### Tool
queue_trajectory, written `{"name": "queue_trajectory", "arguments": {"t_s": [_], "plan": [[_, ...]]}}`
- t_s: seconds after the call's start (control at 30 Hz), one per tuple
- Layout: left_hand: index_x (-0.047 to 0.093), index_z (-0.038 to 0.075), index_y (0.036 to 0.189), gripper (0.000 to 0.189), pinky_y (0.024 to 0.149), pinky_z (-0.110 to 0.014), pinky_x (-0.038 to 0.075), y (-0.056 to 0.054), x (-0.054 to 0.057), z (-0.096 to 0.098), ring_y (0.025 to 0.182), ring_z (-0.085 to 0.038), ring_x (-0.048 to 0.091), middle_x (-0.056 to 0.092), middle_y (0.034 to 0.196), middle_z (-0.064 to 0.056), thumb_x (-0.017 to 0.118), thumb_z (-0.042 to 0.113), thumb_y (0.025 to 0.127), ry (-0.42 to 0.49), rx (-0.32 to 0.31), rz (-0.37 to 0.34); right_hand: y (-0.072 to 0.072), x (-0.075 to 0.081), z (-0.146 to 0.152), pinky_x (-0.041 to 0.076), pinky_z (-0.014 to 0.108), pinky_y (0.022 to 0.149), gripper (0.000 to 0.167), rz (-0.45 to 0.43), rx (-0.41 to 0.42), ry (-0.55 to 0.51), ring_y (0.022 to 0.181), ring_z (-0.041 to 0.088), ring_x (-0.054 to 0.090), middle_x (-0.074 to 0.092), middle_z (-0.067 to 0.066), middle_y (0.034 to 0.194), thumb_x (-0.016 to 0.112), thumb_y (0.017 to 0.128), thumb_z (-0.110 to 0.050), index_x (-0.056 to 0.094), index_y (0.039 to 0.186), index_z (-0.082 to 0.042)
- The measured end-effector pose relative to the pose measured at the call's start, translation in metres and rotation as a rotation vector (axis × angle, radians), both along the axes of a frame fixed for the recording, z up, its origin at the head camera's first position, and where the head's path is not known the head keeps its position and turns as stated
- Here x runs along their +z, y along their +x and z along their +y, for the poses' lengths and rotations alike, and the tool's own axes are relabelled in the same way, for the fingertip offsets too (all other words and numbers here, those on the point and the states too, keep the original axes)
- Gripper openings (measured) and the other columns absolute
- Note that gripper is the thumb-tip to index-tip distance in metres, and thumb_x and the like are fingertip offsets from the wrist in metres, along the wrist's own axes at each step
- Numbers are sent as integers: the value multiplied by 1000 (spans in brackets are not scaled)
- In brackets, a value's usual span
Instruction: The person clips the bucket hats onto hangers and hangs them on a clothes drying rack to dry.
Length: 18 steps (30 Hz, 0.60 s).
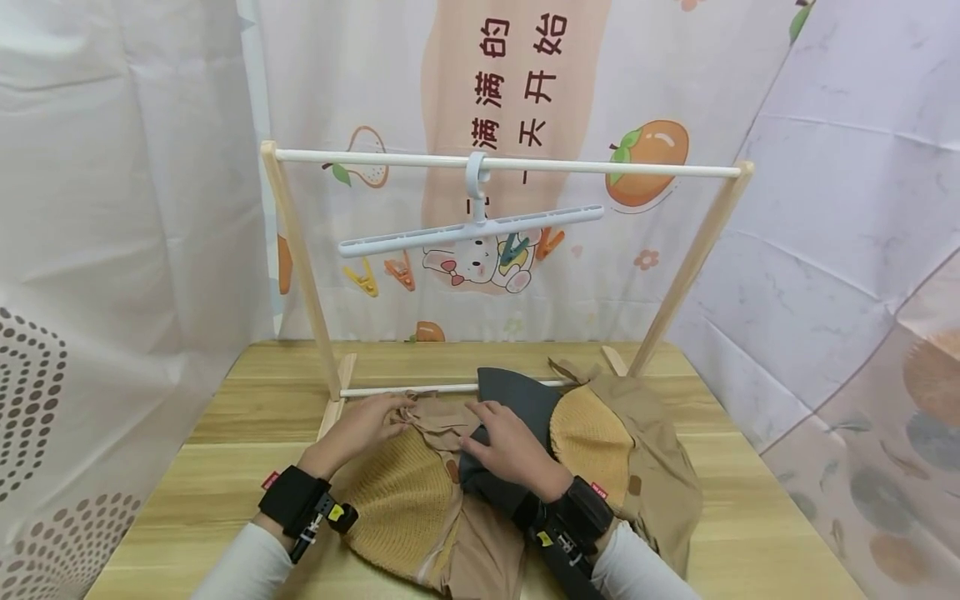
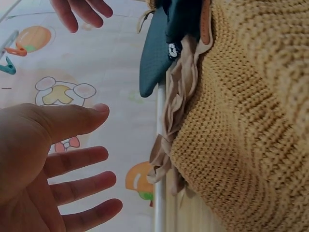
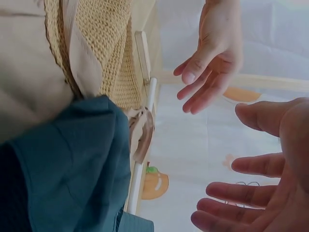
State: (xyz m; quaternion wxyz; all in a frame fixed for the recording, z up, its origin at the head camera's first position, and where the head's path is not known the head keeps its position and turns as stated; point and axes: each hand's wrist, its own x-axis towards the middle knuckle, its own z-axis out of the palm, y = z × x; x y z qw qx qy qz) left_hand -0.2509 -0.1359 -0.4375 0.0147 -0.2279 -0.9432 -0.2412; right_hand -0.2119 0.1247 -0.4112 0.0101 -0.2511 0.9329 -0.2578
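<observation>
The left hat [image 1: 397, 492] pairs a coarse mustard weave with plain tan cloth, a brown patch [image 1: 452, 468] at their seam and a crumpled tan tie [image 1: 442, 421] at its far end. It lies left of the middle of the worktop [image 1: 202, 500]. Both hands are released, fingers loosely spread: the left hand [image 1: 367, 429] over the hat's far end, the right hand [image 1: 510, 442] over a dark teal cap [image 1: 517, 400] just beside it. A similar right hat [image 1: 592, 433] lies nearer the worktop's right edge. The worktop has a pale wood grain; near its far edge stands a wooden rack [image 1: 302, 250] with white bars. A pale blue hanger [image 1: 465, 229] hangs tilted from the top bar [image 1: 360, 157], with yellow, orange and green clips [image 1: 363, 277] just below it. Behind, a white curtain [image 1: 345, 75] carries fruit and a cartoon animal, plus dark red writing [image 1: 491, 87] in two columns, where 的, 满, 满 and 始, 开, 天 can be read downward. The cap's small black-and-white emblem [image 2: 174, 50] is too small to read.
</observation>
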Motion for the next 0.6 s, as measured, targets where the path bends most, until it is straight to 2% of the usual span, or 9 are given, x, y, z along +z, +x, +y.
{"name": "queue_trajectory", "arguments": {"t_s": [0.17,0.3,0.4,0.6], "plan": [[62,12,130,40,96,-48,50,0,-6,-2,121,-31,59,60,135,-13,69,17,91,43,-10,-21,2,-4,-7,46,52,99,55,18,15,28,128,37,50,49,21,141,58,98,-35,45,145,-8],[64,11,128,38,94,-47,51,0,-11,-4,116,-29,63,66,127,-10,69,15,91,50,-35,-4,5,-5,-12,47,51,98,52,37,42,23,125,36,53,53,18,137,59,98,-32,46,144,-10],[65,10,126,36,94,-47,51,2,-13,-6,115,-29,63,68,123,-8,69,14,91,53,-45,-16,6,-5,-16,47,50,97,52,64,50,17,124,35,53,56,16,133,60,98,-31,46,144,-12],[63,8,128,38,96,-50,49,6,-16,-10,119,-31,60,65,127,-9,68,13,91,66,-51,-54,9,-6,-21,47,49,96,53,88,61,29,123,35,54,56,17,133,60,97,-33,48,143,-10]]}}
